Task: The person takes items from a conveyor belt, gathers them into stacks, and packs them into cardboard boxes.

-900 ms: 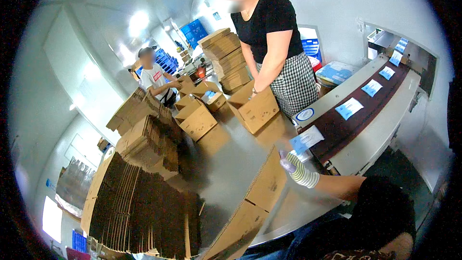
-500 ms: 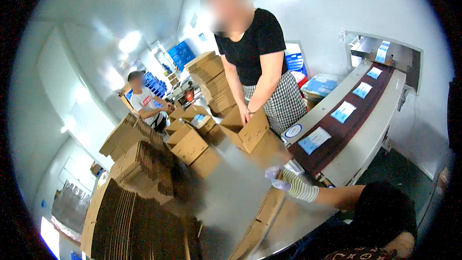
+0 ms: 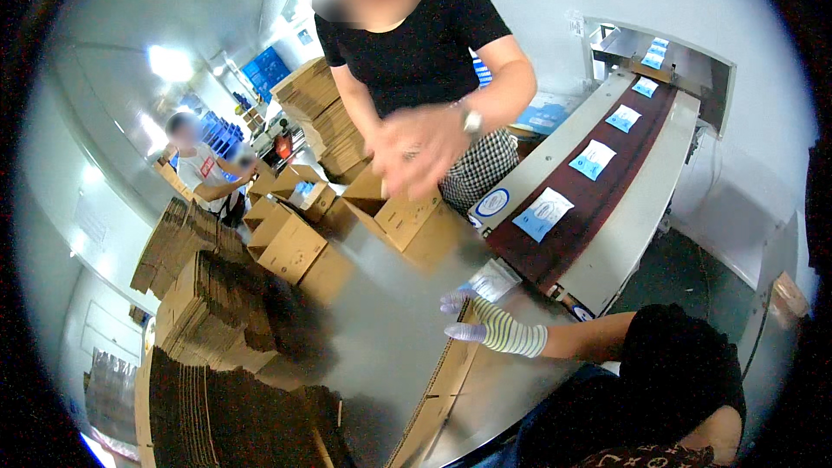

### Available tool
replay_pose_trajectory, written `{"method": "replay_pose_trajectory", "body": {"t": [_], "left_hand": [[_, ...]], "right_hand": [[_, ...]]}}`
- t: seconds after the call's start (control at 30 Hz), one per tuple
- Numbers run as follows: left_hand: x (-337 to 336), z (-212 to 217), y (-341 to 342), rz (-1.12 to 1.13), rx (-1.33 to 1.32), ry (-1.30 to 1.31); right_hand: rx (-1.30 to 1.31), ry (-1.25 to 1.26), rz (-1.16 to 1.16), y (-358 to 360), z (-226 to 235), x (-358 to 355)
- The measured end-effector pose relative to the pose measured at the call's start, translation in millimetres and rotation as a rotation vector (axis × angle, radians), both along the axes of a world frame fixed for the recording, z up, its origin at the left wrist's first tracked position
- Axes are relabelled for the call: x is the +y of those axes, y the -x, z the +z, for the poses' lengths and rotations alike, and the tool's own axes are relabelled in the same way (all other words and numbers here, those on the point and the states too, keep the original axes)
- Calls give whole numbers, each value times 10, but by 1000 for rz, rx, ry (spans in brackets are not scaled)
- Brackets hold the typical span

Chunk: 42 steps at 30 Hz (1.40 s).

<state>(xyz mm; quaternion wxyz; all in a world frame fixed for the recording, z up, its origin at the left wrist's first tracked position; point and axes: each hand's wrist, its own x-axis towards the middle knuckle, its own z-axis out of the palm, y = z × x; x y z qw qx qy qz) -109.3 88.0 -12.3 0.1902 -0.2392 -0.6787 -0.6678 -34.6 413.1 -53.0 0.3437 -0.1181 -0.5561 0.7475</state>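
My right hand (image 3: pixel 496 328), in a glove with striped cuff and pale lilac fingertips, reaches in from the lower right. Its thumb and fingers straddle the upper corner of a brown cardboard sheet (image 3: pixel 438 394), which looks like a flattened box standing on edge. Just beyond my fingertips, a white packet (image 3: pixel 495 280) lies near the end of the conveyor. My left hand is out of view. Across the table, a co-worker's blurred hands (image 3: pixel 420 149) are raised above an open cardboard box (image 3: pixel 407 227).
Blue-and-white packets (image 3: pixel 543 214) lie spaced along a dark red conveyor belt (image 3: pixel 568 247) at right. More open boxes (image 3: pixel 295 247) stand on the steel table (image 3: pixel 381 312). Stacked flat cardboard (image 3: pixel 204 399) fills the left foreground. Another person (image 3: pixel 204 169) works farther back.
My view has shifted, and my right hand now sits at the cardboard's corner. The co-worker has leaned nearer and lifted both hands out of the box.
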Motion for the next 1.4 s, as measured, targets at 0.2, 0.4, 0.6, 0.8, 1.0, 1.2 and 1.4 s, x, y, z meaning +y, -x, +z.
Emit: {"method": "replay_pose_trajectory", "body": {"t": [0.2,0.4,0.6,0.8,1.0,1.2,1.4], "left_hand": [[-264,-84,40,158,225,16],[-333,56,-122,493,-93,27],[-384,259,-237,204,-40,447],[-595,98,-50,-129,-67,885],[-326,-168,534,-456,259,1475],[210,191,178,-98,827,927],[63,-110,70,-404,612,1111]], "right_hand": [[-165,-180,48,-79,220,-311],[-184,-324,264,-15,262,-469],[-378,-571,423,300,208,-626],[-503,-895,347,645,-164,-882],[-452,-912,402,722,-375,-784],[-388,-423,756,512,-72,-713],[-523,-890,537,490,1,-846]]}}
